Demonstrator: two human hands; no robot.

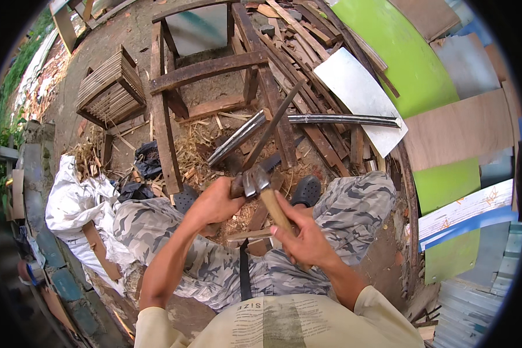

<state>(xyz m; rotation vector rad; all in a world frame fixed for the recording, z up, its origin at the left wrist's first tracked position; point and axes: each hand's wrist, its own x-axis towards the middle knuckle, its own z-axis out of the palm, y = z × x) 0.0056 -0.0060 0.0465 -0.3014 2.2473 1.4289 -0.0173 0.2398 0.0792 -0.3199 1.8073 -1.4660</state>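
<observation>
Hands meet over the knees, right hand (300,236) clamped on hammer (267,194), left hand (214,203) gripping stick (269,129), scrap wood (290,46) crowding ahead

A: Left hand (214,204) sat forward above the left knee, fingers curled shut, forearm bare and running up from the lower left.

B: And the right?

A: Right hand (303,236) lay nearer the body, fist closed, thumb on top, wrist bent inward. Both elbows were flexed, and the two hands were close but not touching.
</observation>
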